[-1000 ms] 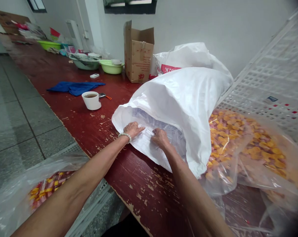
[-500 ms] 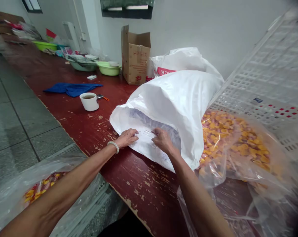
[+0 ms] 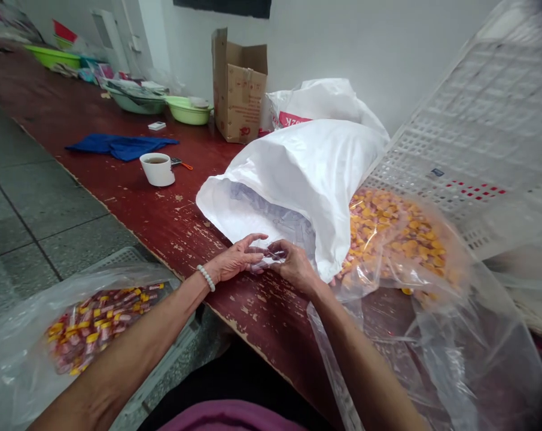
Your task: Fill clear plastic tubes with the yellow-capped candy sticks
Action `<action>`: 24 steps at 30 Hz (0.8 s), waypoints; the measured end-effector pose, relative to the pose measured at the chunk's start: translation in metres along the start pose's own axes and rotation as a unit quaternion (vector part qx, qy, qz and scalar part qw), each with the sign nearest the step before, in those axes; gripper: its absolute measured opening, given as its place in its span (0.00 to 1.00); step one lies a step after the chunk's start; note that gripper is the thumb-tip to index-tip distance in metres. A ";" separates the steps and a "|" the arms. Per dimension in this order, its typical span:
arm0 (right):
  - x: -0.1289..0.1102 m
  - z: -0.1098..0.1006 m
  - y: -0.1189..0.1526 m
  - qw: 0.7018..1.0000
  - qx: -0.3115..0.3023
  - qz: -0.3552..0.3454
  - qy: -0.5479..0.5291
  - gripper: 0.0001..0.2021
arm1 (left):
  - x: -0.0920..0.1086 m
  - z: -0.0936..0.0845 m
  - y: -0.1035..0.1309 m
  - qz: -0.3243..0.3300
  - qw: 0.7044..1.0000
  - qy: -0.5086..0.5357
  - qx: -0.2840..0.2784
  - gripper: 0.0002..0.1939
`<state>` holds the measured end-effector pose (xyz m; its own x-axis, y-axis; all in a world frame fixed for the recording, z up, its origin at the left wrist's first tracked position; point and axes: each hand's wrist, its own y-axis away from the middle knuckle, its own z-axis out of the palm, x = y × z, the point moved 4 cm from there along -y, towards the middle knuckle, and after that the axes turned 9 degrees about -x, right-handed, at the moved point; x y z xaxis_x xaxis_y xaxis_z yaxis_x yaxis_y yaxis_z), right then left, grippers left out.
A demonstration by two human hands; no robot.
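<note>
A large white sack point(image 3: 293, 161) lies on its side with its mouth toward me, and many clear plastic tubes point(image 3: 293, 222) show inside. In front of that mouth my hands meet, over the table's edge side. My left hand point(image 3: 235, 260), with a pale bead bracelet at the wrist, has its fingers curled round small clear plastic tubes point(image 3: 266, 258). From the other side my right hand point(image 3: 295, 266) pinches the same cluster between thumb and fingers. The tubes are partly hidden by the fingers, so how each is held is hard to see.
At right, a clear bag of yellow-topped pieces point(image 3: 401, 239) lies against a tilted white crate point(image 3: 468, 131). Below left, an open bag holds yellow-capped tubes point(image 3: 100, 320). A cup of dark liquid point(image 3: 158, 172), blue cloth point(image 3: 121, 146) and cardboard box point(image 3: 241, 105) stand farther back.
My hands have come together and drawn back from the sack's mouth toward me, with clear tubes now between them. The view has tilted down, showing more of the lower bag.
</note>
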<state>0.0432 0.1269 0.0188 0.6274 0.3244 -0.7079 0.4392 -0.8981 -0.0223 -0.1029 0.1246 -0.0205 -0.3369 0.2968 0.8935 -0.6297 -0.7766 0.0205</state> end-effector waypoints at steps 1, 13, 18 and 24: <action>0.001 0.000 0.004 0.999 0.021 0.010 -0.023 0.15 | -0.002 0.004 0.002 -0.007 1.000 0.014 -0.010 0.34; 0.042 0.013 0.044 0.922 0.348 0.106 -0.134 0.16 | -0.049 0.070 -0.016 0.092 0.995 -0.016 0.045 0.24; 0.043 0.019 0.059 0.908 0.328 0.084 -0.248 0.17 | -0.042 0.070 -0.012 0.116 0.970 -0.196 0.088 0.14; 0.044 0.033 0.083 0.897 0.293 0.020 -0.329 0.20 | -0.043 0.078 -0.005 0.095 0.931 -0.345 0.071 0.09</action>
<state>0.0857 0.0562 -0.0376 0.0337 0.2168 -0.9756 -0.1102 -0.9694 -0.2192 -0.0308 0.0724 -0.0242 0.1280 -0.2422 0.9617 -0.4890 -0.8591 -0.1512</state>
